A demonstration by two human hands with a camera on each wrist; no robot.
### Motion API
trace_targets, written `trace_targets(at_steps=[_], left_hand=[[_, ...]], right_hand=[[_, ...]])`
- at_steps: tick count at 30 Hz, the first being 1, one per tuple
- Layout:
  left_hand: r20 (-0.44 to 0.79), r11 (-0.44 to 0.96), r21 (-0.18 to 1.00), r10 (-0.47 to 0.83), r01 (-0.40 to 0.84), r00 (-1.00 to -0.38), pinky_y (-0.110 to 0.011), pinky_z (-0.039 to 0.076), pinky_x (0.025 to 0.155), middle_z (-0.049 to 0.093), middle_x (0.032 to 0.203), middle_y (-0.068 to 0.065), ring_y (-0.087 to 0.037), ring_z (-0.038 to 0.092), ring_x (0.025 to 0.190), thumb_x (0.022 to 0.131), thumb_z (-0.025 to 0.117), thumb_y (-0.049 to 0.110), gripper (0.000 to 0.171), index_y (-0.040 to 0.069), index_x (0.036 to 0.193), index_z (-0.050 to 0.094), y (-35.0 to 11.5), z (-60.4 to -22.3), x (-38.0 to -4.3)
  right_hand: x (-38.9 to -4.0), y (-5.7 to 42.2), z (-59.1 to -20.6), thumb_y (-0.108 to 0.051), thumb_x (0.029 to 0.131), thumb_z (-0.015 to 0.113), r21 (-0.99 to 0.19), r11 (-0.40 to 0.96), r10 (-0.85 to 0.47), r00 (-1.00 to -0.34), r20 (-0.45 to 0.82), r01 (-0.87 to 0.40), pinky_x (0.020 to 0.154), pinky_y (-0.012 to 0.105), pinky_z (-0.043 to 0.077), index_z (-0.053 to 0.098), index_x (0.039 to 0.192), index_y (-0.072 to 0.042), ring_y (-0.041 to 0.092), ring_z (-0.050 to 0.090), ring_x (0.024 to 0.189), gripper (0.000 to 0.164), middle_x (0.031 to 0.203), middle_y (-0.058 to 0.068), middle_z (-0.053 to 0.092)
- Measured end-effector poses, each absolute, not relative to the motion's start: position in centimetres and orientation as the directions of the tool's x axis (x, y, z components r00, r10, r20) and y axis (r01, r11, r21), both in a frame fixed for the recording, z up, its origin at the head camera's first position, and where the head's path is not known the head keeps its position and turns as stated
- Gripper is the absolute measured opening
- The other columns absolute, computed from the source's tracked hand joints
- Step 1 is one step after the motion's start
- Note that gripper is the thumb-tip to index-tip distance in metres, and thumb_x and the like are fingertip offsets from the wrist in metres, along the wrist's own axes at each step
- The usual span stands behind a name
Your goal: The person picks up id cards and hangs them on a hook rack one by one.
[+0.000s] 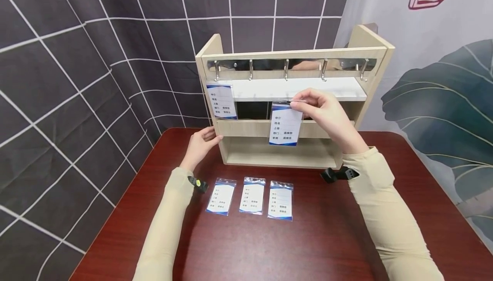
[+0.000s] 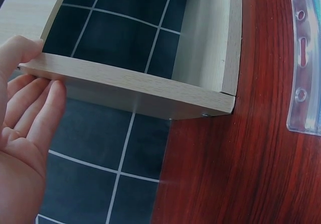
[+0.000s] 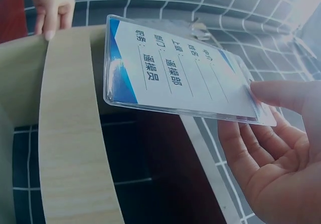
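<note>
My right hand pinches the top edge of a clear badge holder with a white and blue card in it. In the right wrist view the thumb lies on its face and the fingers are behind it. The badge hangs in front of the wooden shelf, below the row of metal hooks. At the shelf's left side, my left hand grips the side panel, thumb on one face and fingers on the other. Another badge hangs at the leftmost hook.
Three more badges, the left one, the middle one and the right one, lie in a row on the red-brown table before the shelf. A dark gridded cloth hangs behind and to the left.
</note>
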State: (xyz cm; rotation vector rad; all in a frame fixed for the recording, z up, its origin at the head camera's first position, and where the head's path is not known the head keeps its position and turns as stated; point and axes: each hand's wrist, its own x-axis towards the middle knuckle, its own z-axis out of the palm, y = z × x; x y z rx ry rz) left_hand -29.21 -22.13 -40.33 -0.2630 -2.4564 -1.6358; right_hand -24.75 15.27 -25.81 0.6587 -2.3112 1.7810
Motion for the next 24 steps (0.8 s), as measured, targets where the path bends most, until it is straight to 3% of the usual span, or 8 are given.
trace_targets(at_steps=[9, 24], left_hand=[[0.251, 0.386, 0.889, 0.042, 0.247, -0.967, -0.042, 0.053, 0.099, 0.064, 0.13, -0.023, -0.033, 0.063, 0.121, 0.09, 0.078, 0.023, 0.054, -0.002, 0.135, 0.061, -22.1, -40.3, -29.1], [0.247, 0.358, 0.9, 0.053, 0.249, -0.968, -0.043, 0.052, 0.1, 0.065, 0.129, -0.021, -0.031, 0.063, 0.121, 0.091, 0.078, 0.023, 0.053, 0.0, 0.135, 0.061, -22.2, -40.6, -29.4]], right_hand=[[-25.1, 13.2, -23.7, -0.024, 0.094, 0.073, -0.837, 0.238, -0.285, -0.86, 0.424, -0.492, 0.079, 0.026, 0.049, 0.071, 0.105, -0.009, 0.014, 0.064, 0.085, 0.018, 0.089, -0.001, 0.074], [-25.9, 9.0, -21.0, -0.016, 0.092, 0.075, -0.805, 0.221, -0.309, -0.823, 0.477, -0.55, 0.075, 0.025, 0.052, 0.071, 0.102, -0.006, 0.011, 0.066, 0.083, 0.015, 0.089, 0.0, 0.075]])
